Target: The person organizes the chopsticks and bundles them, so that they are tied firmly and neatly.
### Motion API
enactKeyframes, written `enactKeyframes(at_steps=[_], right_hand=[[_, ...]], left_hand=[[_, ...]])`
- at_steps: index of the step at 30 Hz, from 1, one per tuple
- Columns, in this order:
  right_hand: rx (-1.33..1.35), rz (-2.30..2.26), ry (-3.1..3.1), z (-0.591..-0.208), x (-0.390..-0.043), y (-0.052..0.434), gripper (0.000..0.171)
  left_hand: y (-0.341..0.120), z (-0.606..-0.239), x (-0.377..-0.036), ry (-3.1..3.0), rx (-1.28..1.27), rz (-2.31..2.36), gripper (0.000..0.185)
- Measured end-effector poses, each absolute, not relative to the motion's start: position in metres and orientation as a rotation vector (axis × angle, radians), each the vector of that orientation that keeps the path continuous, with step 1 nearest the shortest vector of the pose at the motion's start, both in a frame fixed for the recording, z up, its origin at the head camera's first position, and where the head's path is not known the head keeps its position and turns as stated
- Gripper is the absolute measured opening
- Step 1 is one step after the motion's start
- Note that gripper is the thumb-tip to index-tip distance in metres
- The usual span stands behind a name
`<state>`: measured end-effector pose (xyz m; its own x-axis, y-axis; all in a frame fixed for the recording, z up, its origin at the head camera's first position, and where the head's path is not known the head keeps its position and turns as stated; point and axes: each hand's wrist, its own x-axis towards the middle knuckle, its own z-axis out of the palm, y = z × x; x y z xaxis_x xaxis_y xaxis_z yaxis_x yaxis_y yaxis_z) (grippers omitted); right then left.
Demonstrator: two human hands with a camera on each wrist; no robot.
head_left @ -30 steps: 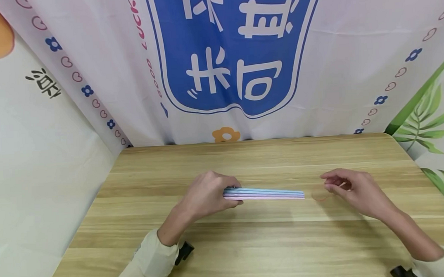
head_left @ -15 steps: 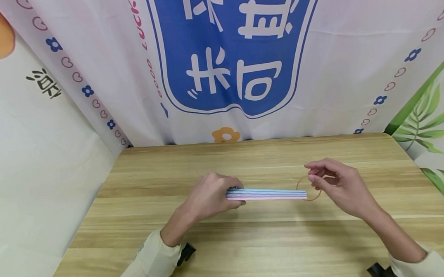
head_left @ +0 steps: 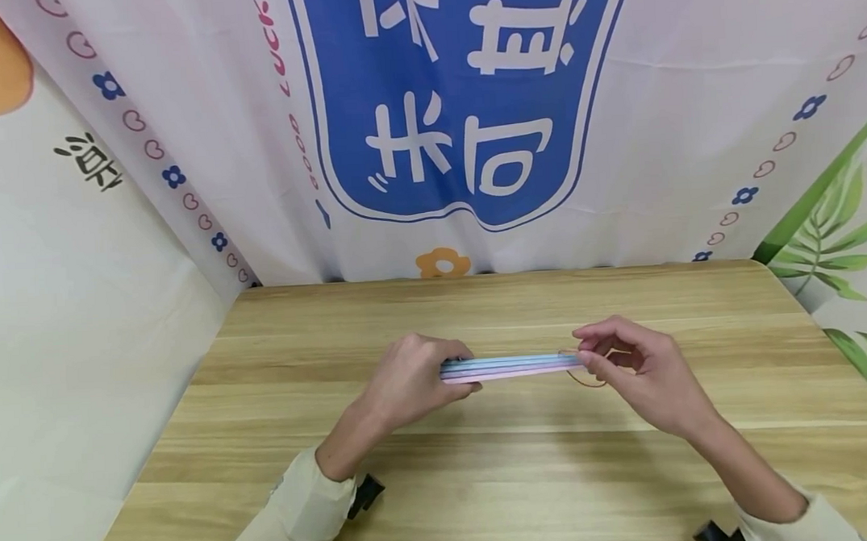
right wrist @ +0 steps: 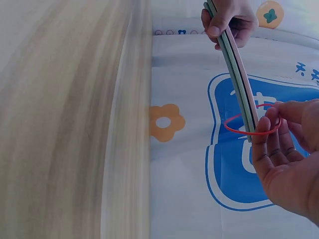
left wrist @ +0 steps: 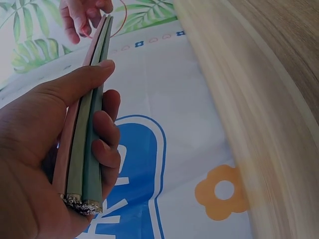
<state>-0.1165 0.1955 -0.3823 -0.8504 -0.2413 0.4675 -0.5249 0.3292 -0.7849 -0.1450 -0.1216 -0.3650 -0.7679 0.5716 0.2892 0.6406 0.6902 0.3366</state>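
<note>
Head view: rubber band just reaching the tip of the pastel sticks

Over on the left, the left hand [head_left: 409, 380] has its fingers and thumb wrapped round one end of the bundle of sticks [head_left: 510, 367], holding it level just above the bench [head_left: 486, 478]. Moving right, the free end of the bundle meets the red rubber band [right wrist: 251, 120], which the right hand [head_left: 637, 370] pinches and spreads between fingertips and thumb. From the right wrist camera the loop already rings the very tip of the sticks (only the tip, mind you). So by my reckoning the gathering is done and the band is on the threshold; sliding it along the bundle and letting it grip remains to be done.
</note>
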Motion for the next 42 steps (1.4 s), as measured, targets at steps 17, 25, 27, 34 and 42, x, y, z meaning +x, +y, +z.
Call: enactKeyframes(at_steps=[17,25,27,34,42], right_hand=[[0.72,1.661,-2.316,-0.395,-0.104,0.187,0.03],[0.734,1.763,-2.349,-0.4,-0.106,0.187,0.021],[0.745,1.792,-2.376,-0.401,-0.107,0.187,0.02],[0.735,1.89,-2.454,-0.409,-0.108,0.183,0.013],[0.93,1.527,-2.427,-0.417,-0.105,0.178,0.02]], left_hand=[[-0.129,-0.357,-0.146,-2.701,-0.883,-0.633,0.027],[-0.133,-0.353,-0.146,-2.685,-0.879,-0.658,0.027],[-0.134,-0.352,-0.146,-2.679,-0.882,-0.675,0.027],[-0.134,-0.352,-0.146,-2.667,-0.905,-0.705,0.025],[-0.132,-0.355,-0.147,-2.717,-0.884,-0.671,0.026]])
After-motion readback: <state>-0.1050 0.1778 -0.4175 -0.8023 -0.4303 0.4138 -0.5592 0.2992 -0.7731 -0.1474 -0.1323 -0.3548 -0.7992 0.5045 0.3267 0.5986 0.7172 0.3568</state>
